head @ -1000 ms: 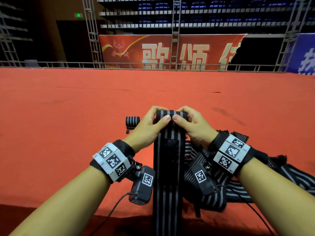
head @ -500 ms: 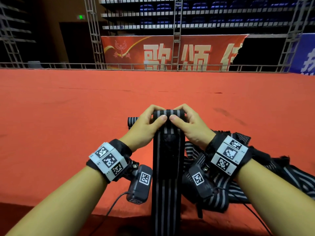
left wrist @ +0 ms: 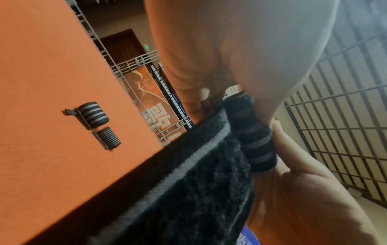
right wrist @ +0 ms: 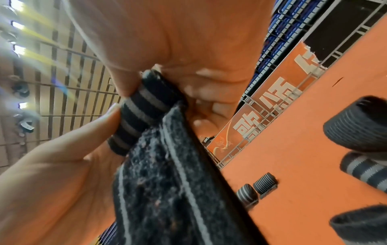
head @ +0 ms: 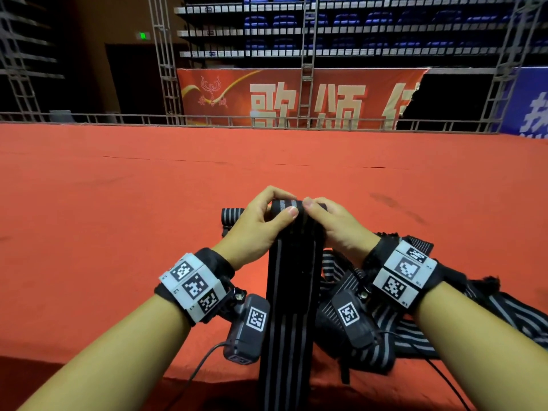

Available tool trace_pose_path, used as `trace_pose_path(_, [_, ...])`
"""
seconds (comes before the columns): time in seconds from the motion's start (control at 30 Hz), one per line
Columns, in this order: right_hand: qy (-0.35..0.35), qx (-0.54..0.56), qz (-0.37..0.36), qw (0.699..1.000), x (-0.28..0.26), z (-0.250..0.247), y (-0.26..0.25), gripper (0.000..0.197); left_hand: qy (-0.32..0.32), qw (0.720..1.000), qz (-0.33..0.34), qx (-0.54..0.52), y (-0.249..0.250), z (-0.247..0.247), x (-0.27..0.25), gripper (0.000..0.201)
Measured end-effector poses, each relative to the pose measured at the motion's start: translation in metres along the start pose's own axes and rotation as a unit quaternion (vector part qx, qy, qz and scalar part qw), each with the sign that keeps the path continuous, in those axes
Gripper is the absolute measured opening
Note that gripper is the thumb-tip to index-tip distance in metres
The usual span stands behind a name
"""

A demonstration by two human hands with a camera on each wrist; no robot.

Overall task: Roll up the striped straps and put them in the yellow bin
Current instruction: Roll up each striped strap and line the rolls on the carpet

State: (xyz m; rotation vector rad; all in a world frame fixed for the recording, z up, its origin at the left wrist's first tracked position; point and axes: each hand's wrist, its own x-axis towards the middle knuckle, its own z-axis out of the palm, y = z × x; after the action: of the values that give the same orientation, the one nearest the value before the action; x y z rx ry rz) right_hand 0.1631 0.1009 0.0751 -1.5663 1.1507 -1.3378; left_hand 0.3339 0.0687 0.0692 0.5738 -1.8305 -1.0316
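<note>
Hands gripped one small roll point(head: 287, 206) crosswise: left hand point(head: 257, 229) and right hand point(head: 338, 225) at its ends, unrolled strap point(head: 292, 292) running toward the person.

Red carpeted stage point(head: 118, 203); metal truss railing point(head: 89, 117); red banner point(head: 296, 96); blue tiered seats point(head: 385, 19); dim hall.
</note>
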Motion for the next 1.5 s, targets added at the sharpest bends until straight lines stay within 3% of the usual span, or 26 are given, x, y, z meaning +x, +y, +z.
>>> trace_pose_path(0.17, [0.013,0.014,-0.082,0.996,-0.0017,-0.0022,0.0019,0.01,-0.006,0.996,-0.065,-0.068,0.0022,0.0036,-0.0036,0.021])
trace_pose_path(0.33, [0.013,0.027,-0.027,0.999,-0.0019,-0.0035,0.0016,0.018,-0.026,0.998,-0.032,-0.037,0.0063,0.0005,-0.0017,0.022])
trace_pose_path(0.5, [0.027,0.017,-0.097,0.995,-0.0032,-0.0022,0.0006,0.022,-0.01,0.995,-0.065,-0.071,0.0071,0.0045,-0.001,0.016])
trace_pose_path(0.6, [0.021,0.02,-0.059,0.998,-0.0039,-0.0003,0.0001,0.016,-0.003,0.999,-0.031,-0.038,0.0063,0.0002,0.0006,0.017])
trace_pose_path(0.7, [0.011,0.003,-0.005,1.0,-0.0017,-0.005,0.0003,0.026,-0.015,1.0,-0.012,-0.007,0.0039,-0.0002,-0.001,0.024])
trace_pose_path(0.83, [0.017,-0.026,-0.106,0.994,-0.0027,-0.0052,0.0038,0.016,-0.007,0.997,-0.066,-0.038,0.0043,0.0032,-0.0025,0.016])
trace_pose_path(0.93, [0.011,-0.046,-0.142,0.989,-0.0044,-0.0026,0.0048,0.019,-0.001,0.997,-0.07,-0.041,0.0041,0.0014,-0.0008,0.016])
trace_pose_path(1.03, [-0.001,-0.047,-0.121,0.992,-0.0037,-0.0026,0.0057,0.014,-0.004,0.998,-0.046,-0.03,0.0049,-0.0002,-0.0006,0.016])
trace_pose_path(1.17, [-0.002,-0.035,-0.031,0.999,-0.0015,-0.0037,0.0014,0.013,-0.009,1.0,-0.014,-0.001,0.0048,0.0003,-0.003,0.023])
trace_pose_path(1.37, [0.004,-0.088,-0.159,0.983,-0.002,-0.0029,0.0075,0.016,-0.001,0.995,-0.089,-0.042,0.0037,0.0013,-0.0018,0.023])
trace_pose_path(1.43, [0.002,-0.071,-0.152,0.986,-0.003,-0.0004,0.0089,0.013,-0.007,0.997,-0.073,-0.029,0.0034,-0.002,-0.0005,0.017])
trace_pose_path(1.5, [0.005,-0.05,-0.091,0.995,-0.0036,0.001,0.0061,0.013,-0.012,0.999,-0.045,-0.01,0.0043,-0.0041,0.0001,0.015])
